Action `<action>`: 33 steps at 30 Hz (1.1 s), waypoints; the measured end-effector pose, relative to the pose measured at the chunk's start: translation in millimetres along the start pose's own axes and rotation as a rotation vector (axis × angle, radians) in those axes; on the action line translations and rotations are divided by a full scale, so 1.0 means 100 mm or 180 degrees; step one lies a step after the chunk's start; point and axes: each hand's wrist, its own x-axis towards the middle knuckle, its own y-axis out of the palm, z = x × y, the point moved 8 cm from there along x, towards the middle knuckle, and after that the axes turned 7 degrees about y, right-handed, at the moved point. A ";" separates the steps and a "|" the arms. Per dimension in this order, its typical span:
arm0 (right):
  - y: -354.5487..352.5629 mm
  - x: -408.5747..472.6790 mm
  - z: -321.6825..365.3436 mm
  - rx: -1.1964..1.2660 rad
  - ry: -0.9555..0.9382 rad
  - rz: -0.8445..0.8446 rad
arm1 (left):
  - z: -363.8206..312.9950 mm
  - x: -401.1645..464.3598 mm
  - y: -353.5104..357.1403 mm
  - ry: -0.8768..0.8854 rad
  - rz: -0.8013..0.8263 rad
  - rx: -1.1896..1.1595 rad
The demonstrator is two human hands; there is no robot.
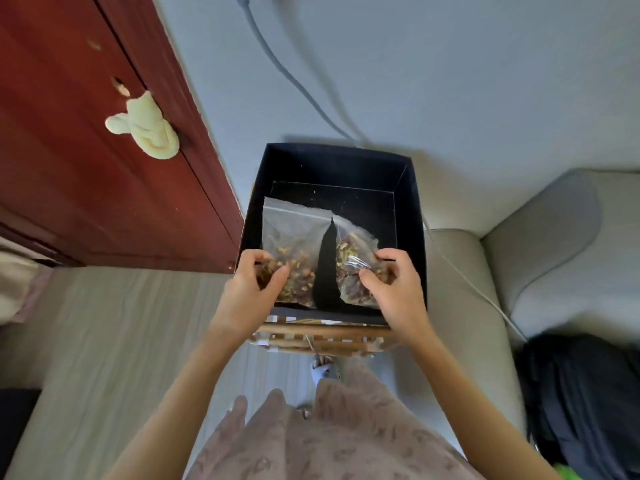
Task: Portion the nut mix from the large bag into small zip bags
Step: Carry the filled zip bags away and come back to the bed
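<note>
Two clear zip bags filled with brown and yellow nut mix stand side by side inside a black open box. My left hand grips the lower part of the left bag. My right hand pinches the crinkled plastic of the right bag. A dark wedge of box floor shows between the two bags. Crumbs speckle the box floor behind them. I cannot tell which bag is the large one.
The box sits on a wicker stool. A red-brown wooden door with a cloth-wrapped handle stands at left. A grey sofa arm and a dark bag lie to the right. A cable runs down the wall.
</note>
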 end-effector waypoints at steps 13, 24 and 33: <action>0.63 0.63 -0.32 -0.1210 0.0330 0.0646 | 0.32 0.54 0.36 -0.0816 0.0380 0.1207; 0.67 0.66 -0.42 -0.1638 0.0451 0.1334 | 0.41 0.50 0.62 -0.0566 0.1287 0.1910; 0.41 0.60 -0.08 -0.0899 0.0488 0.1370 | -0.24 -0.11 -0.12 0.0066 -0.0574 -0.0044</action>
